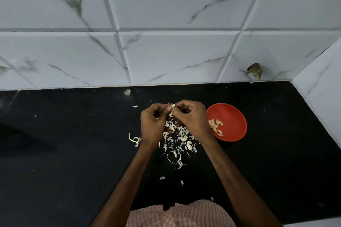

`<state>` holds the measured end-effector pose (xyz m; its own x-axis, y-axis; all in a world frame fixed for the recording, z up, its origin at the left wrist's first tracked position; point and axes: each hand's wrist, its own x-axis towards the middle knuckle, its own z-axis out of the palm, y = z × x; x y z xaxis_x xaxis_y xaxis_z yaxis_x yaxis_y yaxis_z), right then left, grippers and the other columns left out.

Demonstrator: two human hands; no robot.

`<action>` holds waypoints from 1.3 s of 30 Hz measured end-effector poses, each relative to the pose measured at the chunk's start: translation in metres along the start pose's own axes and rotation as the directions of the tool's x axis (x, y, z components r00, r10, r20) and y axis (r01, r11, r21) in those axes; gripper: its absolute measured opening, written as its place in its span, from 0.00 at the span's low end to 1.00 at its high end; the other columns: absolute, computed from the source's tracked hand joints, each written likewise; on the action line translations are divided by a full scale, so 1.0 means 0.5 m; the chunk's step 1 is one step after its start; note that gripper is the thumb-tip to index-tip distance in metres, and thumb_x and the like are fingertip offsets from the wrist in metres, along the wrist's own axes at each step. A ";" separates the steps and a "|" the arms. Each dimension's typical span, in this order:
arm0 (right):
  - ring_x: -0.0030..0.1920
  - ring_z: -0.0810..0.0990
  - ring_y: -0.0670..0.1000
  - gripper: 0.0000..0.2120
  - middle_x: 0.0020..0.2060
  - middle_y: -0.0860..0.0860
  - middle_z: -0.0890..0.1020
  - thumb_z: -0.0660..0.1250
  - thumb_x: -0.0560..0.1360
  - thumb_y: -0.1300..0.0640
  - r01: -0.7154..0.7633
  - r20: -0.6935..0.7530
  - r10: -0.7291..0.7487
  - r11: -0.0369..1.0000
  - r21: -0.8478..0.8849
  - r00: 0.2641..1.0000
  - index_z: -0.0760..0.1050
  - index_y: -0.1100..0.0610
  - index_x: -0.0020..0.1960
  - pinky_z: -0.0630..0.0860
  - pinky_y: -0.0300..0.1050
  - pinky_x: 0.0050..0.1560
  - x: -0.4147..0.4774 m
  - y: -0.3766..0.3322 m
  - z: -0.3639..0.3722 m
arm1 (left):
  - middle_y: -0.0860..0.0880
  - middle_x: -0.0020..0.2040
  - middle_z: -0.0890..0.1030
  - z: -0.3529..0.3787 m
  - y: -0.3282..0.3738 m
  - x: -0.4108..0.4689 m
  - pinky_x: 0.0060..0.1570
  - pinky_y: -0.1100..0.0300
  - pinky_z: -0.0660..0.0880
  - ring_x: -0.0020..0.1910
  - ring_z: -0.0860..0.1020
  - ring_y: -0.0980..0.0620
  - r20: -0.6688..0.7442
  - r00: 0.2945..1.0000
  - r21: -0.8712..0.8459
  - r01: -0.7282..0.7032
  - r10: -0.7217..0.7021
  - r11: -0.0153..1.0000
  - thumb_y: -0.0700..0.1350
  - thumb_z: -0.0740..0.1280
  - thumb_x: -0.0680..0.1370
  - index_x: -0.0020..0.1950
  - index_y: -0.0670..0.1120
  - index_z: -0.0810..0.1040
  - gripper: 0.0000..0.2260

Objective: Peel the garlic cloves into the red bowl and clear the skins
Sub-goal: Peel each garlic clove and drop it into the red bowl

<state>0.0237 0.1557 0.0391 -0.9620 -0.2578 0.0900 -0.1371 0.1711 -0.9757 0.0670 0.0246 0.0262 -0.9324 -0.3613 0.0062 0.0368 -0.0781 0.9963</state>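
Observation:
A pale garlic clove is pinched between the fingertips of both hands above the black counter. My left hand grips it from the left, and my right hand holds it from the right. Just right of my right hand stands the red bowl, with several peeled cloves lying in its left part. Under and in front of my hands lies a scatter of white garlic skins, with a few whole cloves among them. A stringy garlic stem piece lies left of my left wrist.
The black counter runs to a marble-tiled back wall and a side wall on the right. A dark hole with debris shows low on the back wall. Stray skin bits lie nearer my body.

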 end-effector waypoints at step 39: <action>0.25 0.77 0.50 0.10 0.24 0.50 0.79 0.70 0.74 0.61 0.171 0.110 -0.139 0.908 -0.381 0.984 0.81 0.58 0.33 0.74 0.48 0.28 0.009 -0.036 0.002 | 0.42 0.49 0.84 -0.012 0.018 0.007 0.28 0.52 0.80 0.37 0.84 0.42 0.016 0.998 0.146 -0.066 0.065 0.987 0.36 0.70 0.79 0.45 0.47 0.81 0.07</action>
<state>0.0219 0.1507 0.0568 -0.9016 -0.3823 0.2023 -0.3793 0.4741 -0.7946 0.0663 0.0169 0.0347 -0.9336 -0.3509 0.0721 0.0457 0.0830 0.9955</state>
